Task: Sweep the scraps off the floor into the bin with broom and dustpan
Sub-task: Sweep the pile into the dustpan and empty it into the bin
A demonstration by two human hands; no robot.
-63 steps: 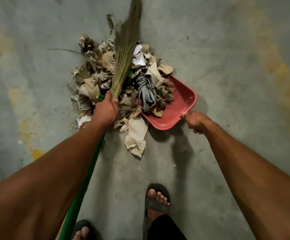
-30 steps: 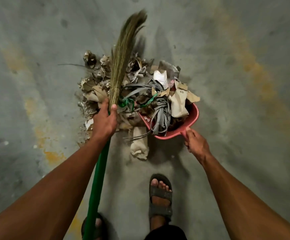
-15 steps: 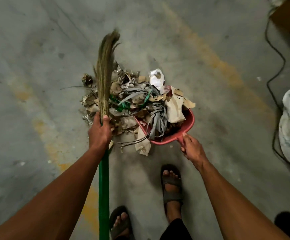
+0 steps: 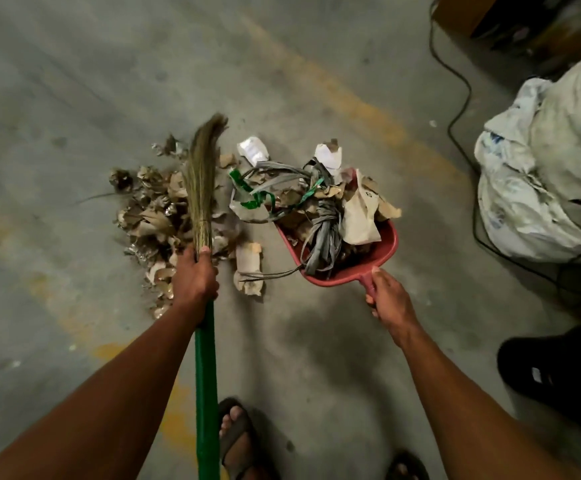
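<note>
My L hand (image 4: 196,276) grips the broom (image 4: 201,188) w/ bristles over the scraps (image 4: 154,216) on the floor (image 4: 57,98). R hand (image 4: 387,296) grips the dustpan (image 4: 384,249) handle, pan loaded, near the white sack (image 4: 545,174).

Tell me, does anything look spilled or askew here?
Yes. The red dustpan is overfull: grey straps and a green ribbon trail over its left edge, and a brown paper scrap sticks up above its rim. A heap of scraps lies unswept on the floor beside the broom.
</note>
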